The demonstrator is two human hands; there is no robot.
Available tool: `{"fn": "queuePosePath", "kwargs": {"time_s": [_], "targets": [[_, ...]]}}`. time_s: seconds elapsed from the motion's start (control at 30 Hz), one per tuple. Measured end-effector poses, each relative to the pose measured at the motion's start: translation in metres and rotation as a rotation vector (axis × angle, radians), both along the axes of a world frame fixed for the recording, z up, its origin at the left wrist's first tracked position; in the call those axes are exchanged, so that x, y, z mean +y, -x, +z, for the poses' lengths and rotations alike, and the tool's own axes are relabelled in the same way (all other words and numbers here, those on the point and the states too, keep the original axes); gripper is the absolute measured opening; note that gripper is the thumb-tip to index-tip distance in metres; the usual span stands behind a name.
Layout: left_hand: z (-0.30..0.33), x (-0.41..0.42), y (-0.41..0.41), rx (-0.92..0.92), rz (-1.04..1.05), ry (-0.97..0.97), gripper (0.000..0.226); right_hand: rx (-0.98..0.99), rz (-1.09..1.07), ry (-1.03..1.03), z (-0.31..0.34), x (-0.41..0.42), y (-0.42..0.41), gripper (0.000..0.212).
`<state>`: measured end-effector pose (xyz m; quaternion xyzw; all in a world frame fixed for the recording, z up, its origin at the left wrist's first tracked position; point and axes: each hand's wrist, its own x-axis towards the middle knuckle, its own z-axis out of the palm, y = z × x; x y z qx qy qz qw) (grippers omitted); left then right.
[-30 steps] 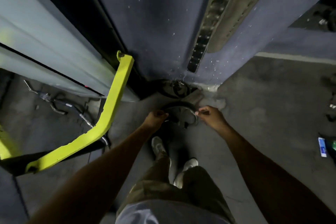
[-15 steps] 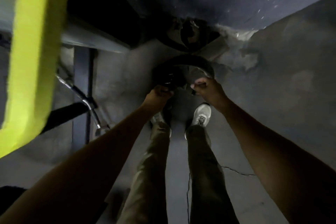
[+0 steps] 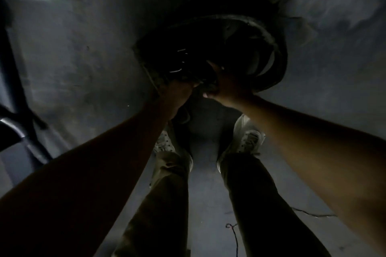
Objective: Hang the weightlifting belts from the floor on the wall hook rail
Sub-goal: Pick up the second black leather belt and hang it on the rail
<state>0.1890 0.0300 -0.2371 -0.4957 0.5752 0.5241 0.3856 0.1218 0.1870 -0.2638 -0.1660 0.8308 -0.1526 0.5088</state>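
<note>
The setting was a dim room with a grey concrete floor (image 3: 87, 64) that filled most of the frame; a thin crack (image 3: 313, 214) ran across it at lower right. At the left edge, dark metal frame members (image 3: 18, 115) crossed the floor at an angle.

The left hand (image 3: 179, 92), reaching in from lower left toward the centre of the frame, had its fingers curled around the near edge of the weightlifting belt (image 3: 269, 48). Just beside it, touching or nearly touching, the right hand (image 3: 227, 83) came in from the right, its fingers curled over the same near edge, with the thumb tip pale below.

The belt was a dark band coiled into a loop in the upper centre of the frame, directly above both hands. The open face of the loop pointed toward the camera. The long axis of the loop ran across the frame, left to right, with the lighter inner surface showing on the right-hand curve. On the left portion, a few faint metallic glints (image 3: 179, 60) showed; whether these were buckle parts could not be told. Whether the belt rested on the floor or was raised off it could not be told.

Below the hands, two legs in dark trousers (image 3: 165, 204) ended in pale shoes (image 3: 248, 140), one on each side of the centre.

No brand, label or writing could be read.
</note>
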Motion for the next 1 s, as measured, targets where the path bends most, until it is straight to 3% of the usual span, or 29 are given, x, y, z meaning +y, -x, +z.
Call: {"fn": "queuePosePath", "kwargs": {"time_s": [0.1,0.17,0.27,0.33,0.57,0.67,0.73,0.87,1.0], "targets": [[-0.004,0.012,0.0,0.073,0.093,-0.014,0.021,0.362,0.179,-0.065,-0.011,-0.002,-0.009,0.072],[-0.002,0.016,0.001,0.162,0.124,-0.028,0.026,0.462,0.213,-0.035,-0.004,-0.002,-0.006,0.057],[0.025,0.016,0.012,0.275,0.179,-0.032,0.056,0.41,0.174,0.044,0.026,0.004,0.002,0.051],[0.057,0.014,0.019,0.312,0.228,-0.038,0.064,0.366,0.132,0.105,0.063,0.005,0.01,0.049],[0.178,-0.01,0.028,0.415,0.315,0.105,0.043,0.331,0.024,0.244,0.222,-0.007,0.029,0.045],[0.257,-0.024,0.039,0.522,0.336,0.132,0.041,0.395,-0.003,0.262,0.295,-0.015,0.044,0.054],[0.311,-0.032,0.046,0.606,0.343,0.155,0.041,0.403,-0.062,0.299,0.344,-0.021,0.056,0.047],[0.403,-0.049,0.056,0.715,0.425,0.084,0.038,0.252,-0.341,0.333,0.429,-0.043,0.079,0.036],[0.52,-0.066,0.068,0.794,0.57,-0.001,0.04,0.061,-0.634,0.403,0.541,-0.057,0.08,0.063]]}}
